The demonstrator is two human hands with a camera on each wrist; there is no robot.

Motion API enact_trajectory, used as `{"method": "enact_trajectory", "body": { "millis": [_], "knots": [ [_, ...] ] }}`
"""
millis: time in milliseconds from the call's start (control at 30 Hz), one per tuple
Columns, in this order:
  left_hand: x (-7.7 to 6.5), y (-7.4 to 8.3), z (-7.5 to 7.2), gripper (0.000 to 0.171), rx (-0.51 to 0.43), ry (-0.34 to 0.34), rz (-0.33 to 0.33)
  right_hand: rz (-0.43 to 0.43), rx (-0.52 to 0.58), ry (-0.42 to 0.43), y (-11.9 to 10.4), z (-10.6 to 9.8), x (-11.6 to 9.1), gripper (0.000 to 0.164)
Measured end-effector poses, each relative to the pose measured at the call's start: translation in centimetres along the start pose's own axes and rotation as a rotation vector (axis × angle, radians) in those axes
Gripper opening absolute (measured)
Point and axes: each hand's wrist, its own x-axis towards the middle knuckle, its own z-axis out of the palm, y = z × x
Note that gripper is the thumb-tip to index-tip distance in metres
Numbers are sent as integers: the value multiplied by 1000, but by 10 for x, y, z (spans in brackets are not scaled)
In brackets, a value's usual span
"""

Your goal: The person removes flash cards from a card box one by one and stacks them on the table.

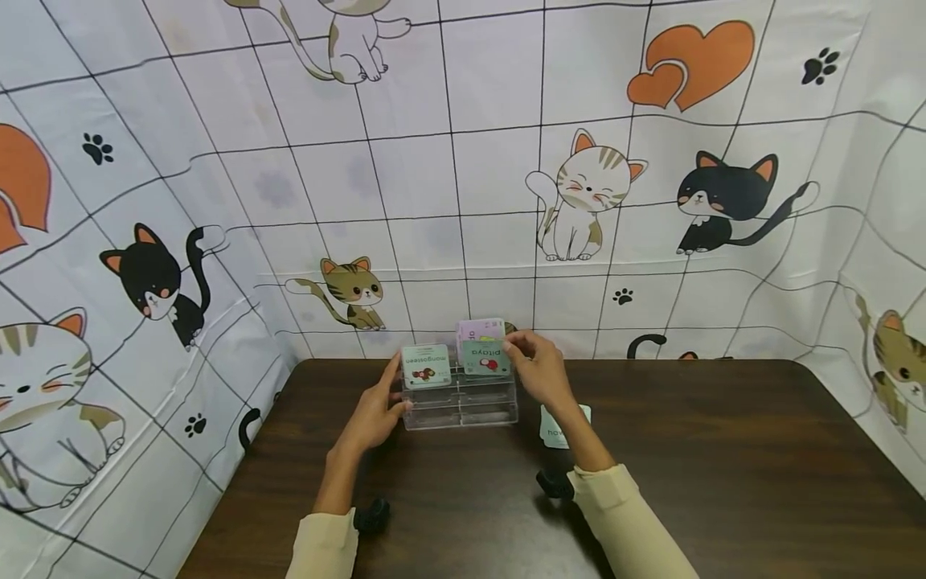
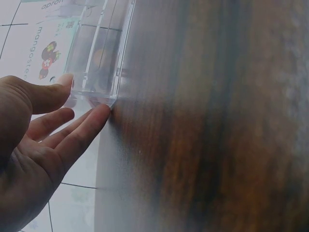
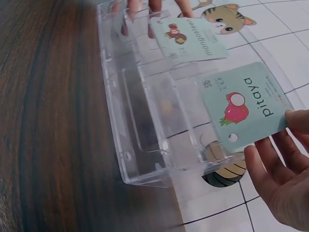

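A clear plastic tiered rack (image 1: 460, 414) stands near the table's far edge. At its left, a green mangosteen card (image 1: 427, 366) leans in the top tier. My right hand (image 1: 538, 370) pinches the right edge of a green pitaya card (image 1: 486, 358) at the rack's top right, its thumb in front and fingers behind. Behind that card rises a purple card (image 1: 481, 328). My left hand (image 1: 372, 414) touches the rack's left end with its fingers fairly straight; in the left wrist view its thumb and a fingertip meet the rack's corner.
Pale green cards (image 1: 555, 426) lie on the dark wooden table (image 1: 463, 498), partly under my right forearm. A white cat-print cloth (image 1: 405, 177) hangs right behind the table and along its left side.
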Motion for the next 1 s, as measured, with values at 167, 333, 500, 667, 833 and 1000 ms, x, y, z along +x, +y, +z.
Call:
{"method": "enact_trajectory", "body": {
  "millis": [167,333,500,667,833,1000],
  "knots": [
    [-1,0,-2,97,19,-4,-9,52,101,-21,-3,-8,-3,19],
    [-2,-1,-4,97,23,-8,-16,78,146,-55,-4,-17,-6,24],
    [-1,-2,-4,98,4,-19,-8,106,169,-86,-4,-29,-9,27],
    [0,-2,-3,100,2,-15,-4,117,160,-108,-1,-39,-12,29],
    [1,-1,-2,98,13,-10,-6,130,147,-124,1,-47,-18,29],
    [0,-1,-1,98,21,-16,-2,136,123,-135,5,-55,-25,29]
  ]
}}
